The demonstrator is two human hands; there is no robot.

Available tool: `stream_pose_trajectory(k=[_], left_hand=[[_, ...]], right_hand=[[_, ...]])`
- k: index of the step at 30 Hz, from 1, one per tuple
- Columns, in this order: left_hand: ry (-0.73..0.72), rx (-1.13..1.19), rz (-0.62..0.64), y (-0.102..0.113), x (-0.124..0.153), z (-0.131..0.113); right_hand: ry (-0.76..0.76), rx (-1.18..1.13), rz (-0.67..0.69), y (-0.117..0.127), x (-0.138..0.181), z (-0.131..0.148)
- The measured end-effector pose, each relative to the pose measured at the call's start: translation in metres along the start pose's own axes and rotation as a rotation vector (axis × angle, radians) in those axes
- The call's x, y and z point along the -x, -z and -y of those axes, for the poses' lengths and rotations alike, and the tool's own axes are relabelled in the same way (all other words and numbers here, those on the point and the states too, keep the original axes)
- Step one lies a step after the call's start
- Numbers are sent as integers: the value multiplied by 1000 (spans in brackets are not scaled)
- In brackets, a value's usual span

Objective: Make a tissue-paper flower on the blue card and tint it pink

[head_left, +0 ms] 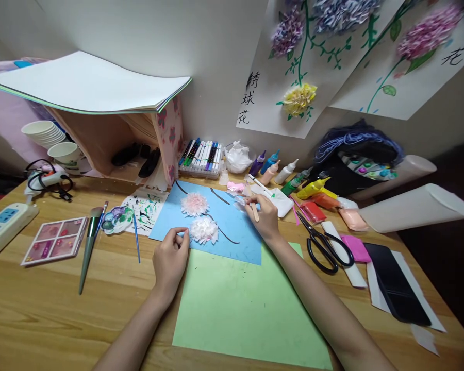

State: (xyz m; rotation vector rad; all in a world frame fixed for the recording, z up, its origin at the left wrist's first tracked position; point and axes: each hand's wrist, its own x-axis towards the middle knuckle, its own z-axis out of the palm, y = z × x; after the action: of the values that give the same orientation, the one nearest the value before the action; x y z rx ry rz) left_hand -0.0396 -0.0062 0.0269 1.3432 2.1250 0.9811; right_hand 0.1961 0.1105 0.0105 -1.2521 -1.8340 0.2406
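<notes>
A blue sheet of paper (pixel 235 246) lies partly over a green sheet (pixel 247 309) and bears dark curved lines. On it sit a pink ruffled flower (pixel 194 204) and, just below, a white ruffled flower (pixel 204 230). My left hand (pixel 170 257) rests at the paper's lower left edge, fingers curled in and fingertips beside the white flower; whatever they may pinch is hidden. In my right hand (pixel 266 216) is a wooden craft stick (pixel 255 212), held over the paper's right side. Whitish, pale lilac material (pixel 239 202) lies by its fingertips.
Behind the paper stand a marker box (pixel 201 157), a bowl of white material (pixel 237 157) and several paint bottles (pixel 270 172). Black scissors (pixel 325 245) and a phone (pixel 396 283) lie right. Brushes (pixel 88 252), a paint palette (pixel 117 220) and a power strip (pixel 10 221) are left.
</notes>
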Motion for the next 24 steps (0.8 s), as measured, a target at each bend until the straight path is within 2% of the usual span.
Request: stream_pose_trajectory(k=[5, 13, 20, 24], left_hand=[[-117, 96, 44, -2, 5, -3], [-175, 98, 41, -4, 7, -3], [-190, 87, 57, -6, 8, -3], [-190, 76, 66, -6, 9, -3]], right_hand=[[-91, -145, -11, 6, 5, 11], [19, -22, 224, -7, 10, 1], [-27, -24, 99, -9, 10, 4], [-55, 60, 141, -18, 6, 1]])
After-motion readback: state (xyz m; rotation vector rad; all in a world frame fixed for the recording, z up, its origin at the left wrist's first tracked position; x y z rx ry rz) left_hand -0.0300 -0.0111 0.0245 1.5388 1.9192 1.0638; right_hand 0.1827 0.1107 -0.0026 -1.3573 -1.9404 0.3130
